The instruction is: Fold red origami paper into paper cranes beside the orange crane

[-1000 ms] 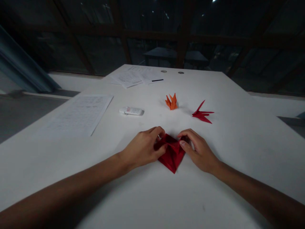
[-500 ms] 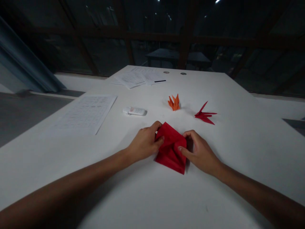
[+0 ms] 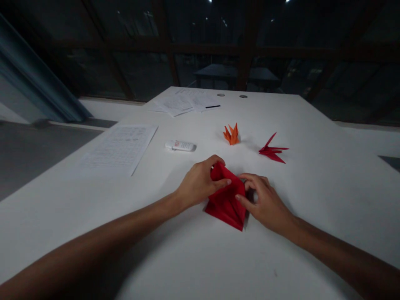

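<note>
A sheet of red origami paper (image 3: 227, 208), folded and partly opened into a pocket, lies on the white table between my hands. My left hand (image 3: 203, 179) grips its upper left edge, fingers behind and thumb laid across the front. At the right edge, my right hand (image 3: 261, 198) pinches the paper between thumb and fingers; its fingertips are partly behind the sheet. Beyond the hands stand an orange folded paper figure (image 3: 231, 135) and, to the right of it, a red folded paper crane (image 3: 272, 150) with pointed ends.
A white correction-tape-like plastic item (image 3: 180, 145) lies ahead of my left hand. Printed sheets (image 3: 115, 150) rest at the left, and more papers (image 3: 181, 102) with a dark strip (image 3: 213, 106) lie farther back. Two round discs (image 3: 243, 96) sit near the table's far edge.
My left thumb has moved right across the red paper, and the upper flap has lifted and opened into a hollow. My right hand keeps nearly the same hold. The view has shifted slightly.
</note>
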